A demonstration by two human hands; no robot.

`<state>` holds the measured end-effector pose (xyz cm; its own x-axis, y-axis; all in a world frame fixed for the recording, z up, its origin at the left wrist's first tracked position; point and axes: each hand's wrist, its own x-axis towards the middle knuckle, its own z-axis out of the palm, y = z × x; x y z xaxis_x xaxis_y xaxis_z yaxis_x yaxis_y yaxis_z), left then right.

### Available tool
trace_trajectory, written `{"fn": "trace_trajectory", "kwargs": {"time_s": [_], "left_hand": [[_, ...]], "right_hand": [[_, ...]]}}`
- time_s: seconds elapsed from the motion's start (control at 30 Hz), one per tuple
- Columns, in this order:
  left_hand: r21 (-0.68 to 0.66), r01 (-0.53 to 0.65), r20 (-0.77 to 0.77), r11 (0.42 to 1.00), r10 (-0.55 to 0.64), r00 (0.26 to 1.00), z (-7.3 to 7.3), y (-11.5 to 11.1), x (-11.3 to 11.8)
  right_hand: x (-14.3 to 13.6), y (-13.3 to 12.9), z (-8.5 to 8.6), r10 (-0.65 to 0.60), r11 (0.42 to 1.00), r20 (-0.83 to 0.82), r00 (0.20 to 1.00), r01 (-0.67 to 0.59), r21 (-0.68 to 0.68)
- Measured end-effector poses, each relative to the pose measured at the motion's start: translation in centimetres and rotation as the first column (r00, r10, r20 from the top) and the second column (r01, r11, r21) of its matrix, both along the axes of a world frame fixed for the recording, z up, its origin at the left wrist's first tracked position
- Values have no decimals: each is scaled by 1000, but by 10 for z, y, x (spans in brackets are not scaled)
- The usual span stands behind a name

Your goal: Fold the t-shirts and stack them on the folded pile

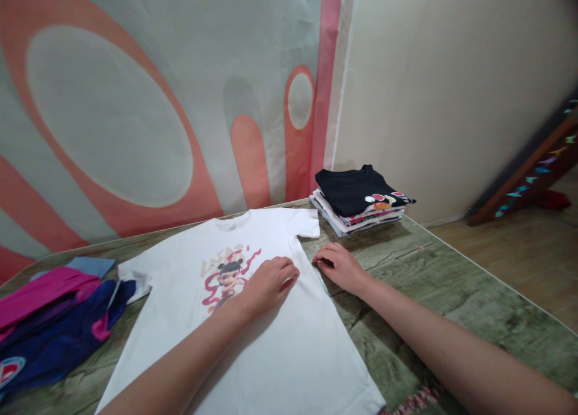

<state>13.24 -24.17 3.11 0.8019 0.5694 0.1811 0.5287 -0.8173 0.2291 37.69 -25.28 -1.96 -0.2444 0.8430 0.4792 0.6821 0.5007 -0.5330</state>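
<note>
1. A white short-sleeved cotton-looking T-shirt (289, 343) lies spread, print up, on a grey-green wood-patterned counter (456, 294), its neckline toward the wall (208, 102) and its body running toward the person.
2. The left hand (271, 280) is over the shirt's chest, just beside a printed cartoon figure (229, 276) with dark hair buns and red ribbons; the wrist and forearm cover part of the print.
3. The right hand (339, 267) is at the shirt's right side edge, below the right sleeve and near the folded stack.
4. The left fingers are bent and loosely curled, close together; no object shows in them, and whether they press on or grip the fabric cannot be told.
5. The right fingers are also curled, with the thumb near the fingertips and a small dark gap between; whether they pinch the shirt's edge cannot be told.
6. Counted: two hands, one spread white shirt, one neat stack of folded clothes (356, 219) with one black garment with a colourful print (347, 189) on top, and one loose heap of magenta and navy cloth (54, 324) at the left. The layers in stack and heap cannot be counted surely.
</note>
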Motion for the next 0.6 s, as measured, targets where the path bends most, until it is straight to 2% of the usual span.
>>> {"fn": "trace_trajectory", "kwargs": {"time_s": [0.17, 0.23, 0.37, 0.6], "left_hand": [[-22, -79, 63, 997, 80, 995, -1, 1, -18], [-23, -51, 93, 998, 53, 994, -1, -3, -18], [-44, 93, 78, 995, -89, 993, 1, -12, -8], [-90, 62, 22, 994, -60, 998, 5, -14, -9]], "right_hand": [[-2, 0, 0, -5, 1000, 16, 1000, 5, 1], [-2, 0, 0, -1, 1000, 19, 1000, 1, -5], [-4, -1, 2, 3, 1000, 44, 999, -2, -27], [-8, -7, 4, 18, 999, 72, 997, -16, -33]]}}
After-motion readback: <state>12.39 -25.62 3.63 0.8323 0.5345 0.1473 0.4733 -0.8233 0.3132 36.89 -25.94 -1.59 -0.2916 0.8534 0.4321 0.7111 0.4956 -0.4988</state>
